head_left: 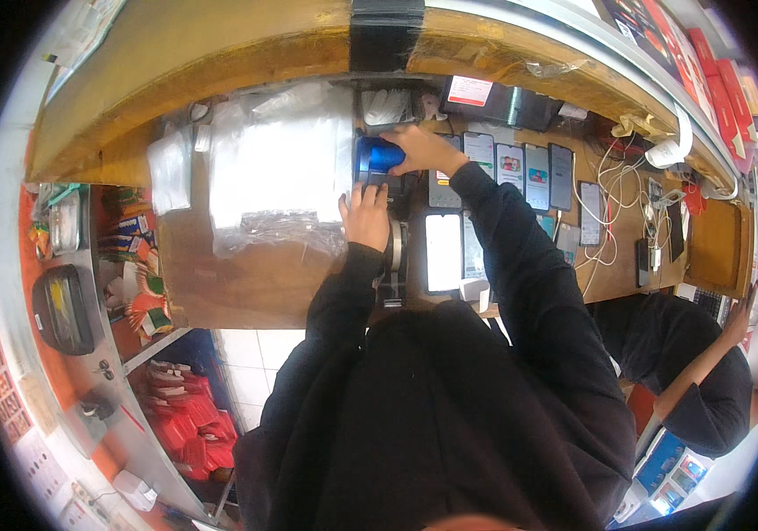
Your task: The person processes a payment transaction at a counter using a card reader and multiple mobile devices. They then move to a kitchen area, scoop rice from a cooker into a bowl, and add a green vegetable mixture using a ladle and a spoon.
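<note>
A shiny blue, rounded object (377,157) sits near the middle of the wooden table; its exact kind I cannot make out. My right hand (419,149) reaches in from the right, its thumb and fingers closed around the right end of it. Just below, my left hand (366,219) lies palm down with fingers stretched forward, their tips at the near edge of the blue object. Under and beside my hands runs a narrow black device (395,243), partly hidden. To the left lies a wide stack of clear plastic sleeves (282,168).
Several phones (511,166) lie in rows on the right, beside tangled white cables (613,226). A wooden ledge (220,66) curves across the far side. Red packages (189,420) fill a space at lower left. Another person (697,372) is at the right.
</note>
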Demonstrator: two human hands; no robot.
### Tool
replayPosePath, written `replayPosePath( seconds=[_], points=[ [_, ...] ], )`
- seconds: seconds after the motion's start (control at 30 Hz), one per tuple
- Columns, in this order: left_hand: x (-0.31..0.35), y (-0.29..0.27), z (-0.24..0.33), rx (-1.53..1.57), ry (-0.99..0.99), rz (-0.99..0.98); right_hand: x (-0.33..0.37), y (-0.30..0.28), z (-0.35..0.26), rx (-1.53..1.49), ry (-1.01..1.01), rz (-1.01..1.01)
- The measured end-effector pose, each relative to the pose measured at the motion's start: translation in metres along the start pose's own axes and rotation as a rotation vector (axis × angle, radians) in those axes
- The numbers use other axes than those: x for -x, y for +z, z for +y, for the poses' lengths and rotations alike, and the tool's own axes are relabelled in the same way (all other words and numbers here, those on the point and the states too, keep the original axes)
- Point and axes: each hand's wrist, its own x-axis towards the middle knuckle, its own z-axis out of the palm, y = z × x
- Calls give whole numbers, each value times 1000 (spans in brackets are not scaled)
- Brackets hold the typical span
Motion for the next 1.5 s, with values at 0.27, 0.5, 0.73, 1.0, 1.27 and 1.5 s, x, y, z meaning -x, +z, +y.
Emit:
replayPosePath(
  seconds=[0.27,0.5,0.73,1.0,1.27,1.5],
  points=[
    [5,-5,-3,90,11,24,-8,-13,2,-9,-74,-119],
    [8,-7,1,78,17,15,-3,-24,21,-478,103,-82],
    [-10,-2,-22,370,6,9,28,10,-10,-423,483,753],
    [-62,-6,-24,1041,-436,218,29,62,-45,-625,741,969],
    [-75,8,-15,1149,-534,213,26,75,-40,-1000,724,1064],
    [-76,1,-14,1087,-532,240,21,51,-59,-1061,807,1116]
  ],
)
